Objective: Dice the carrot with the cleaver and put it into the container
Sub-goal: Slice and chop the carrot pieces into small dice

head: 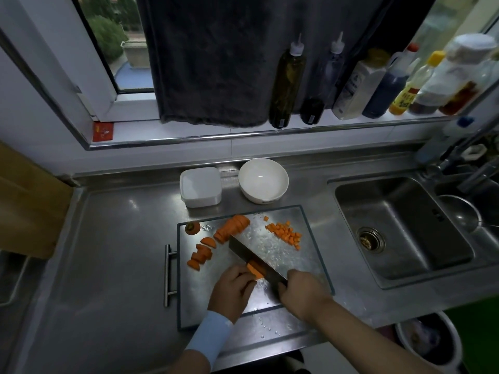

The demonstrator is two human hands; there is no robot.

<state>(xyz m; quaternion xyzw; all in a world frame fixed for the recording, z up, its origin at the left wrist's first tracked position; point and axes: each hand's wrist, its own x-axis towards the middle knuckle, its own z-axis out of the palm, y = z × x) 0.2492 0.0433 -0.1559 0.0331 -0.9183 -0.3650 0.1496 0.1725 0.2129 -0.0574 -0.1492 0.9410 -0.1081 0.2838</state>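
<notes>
- Hands first: your left hand (232, 288) curls its fingers over a carrot strip (255, 269) and pins it to the steel cutting board (297, 265).
- Your right hand (302, 295) is wrapped around the handle of the cleaver (253, 255). The blade runs away from you, and its flat lies against the strip's right side.
- Diced carrot (286, 233) lies in a loose pile at the board's far right, well apart from the blade.
- A sliced carrot chunk (232, 228) lies at the far left of the board, with half-moon slices (201, 255) nearer you and the stem end (192, 228) by the far-left corner.
- The plastic container (200, 190) stands on the counter beyond the board, just beside a white bowl (263, 180).
- On the windowsill, a yellow-labelled bottle (405, 99) carries red characters and a white jug (353, 87) has a printed label. Both are too blurred to read.
</notes>
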